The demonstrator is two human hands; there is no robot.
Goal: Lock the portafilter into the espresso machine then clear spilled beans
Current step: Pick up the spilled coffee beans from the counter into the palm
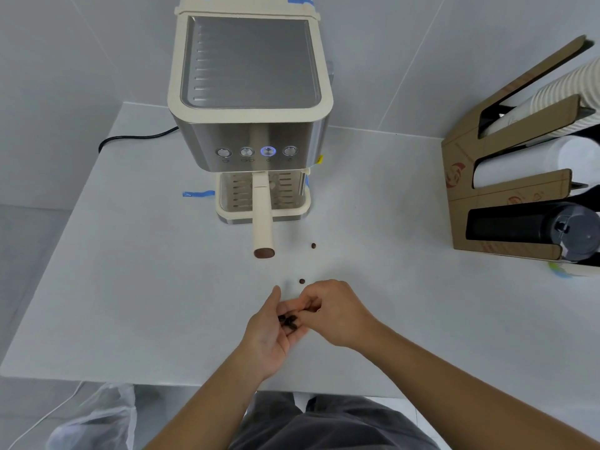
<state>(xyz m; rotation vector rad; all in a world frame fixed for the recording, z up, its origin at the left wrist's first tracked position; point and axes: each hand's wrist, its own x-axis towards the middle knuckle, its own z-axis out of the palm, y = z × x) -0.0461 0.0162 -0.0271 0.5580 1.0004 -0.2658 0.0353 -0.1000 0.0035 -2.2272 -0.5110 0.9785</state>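
A cream and steel espresso machine [250, 102] stands at the back of the white table [130, 287]. The portafilter [262, 219] sits under its brew head, its cream handle pointing straight toward me. My left hand [272, 332] is cupped palm up, holding several dark coffee beans [288, 320]. My right hand [334, 311] hovers just over that palm, fingertips pinched together above the beans. Two loose beans lie on the table, one [302, 281] just beyond my hands and another [313, 245] farther back, right of the handle's end.
A cardboard dispenser [506, 190] with paper cups and black lids stands at the right. A black power cord [136, 138] runs off the table's back left. Blue tape [198, 193] marks the table beside the machine. A clear plastic bag [94, 420] lies on the floor, lower left.
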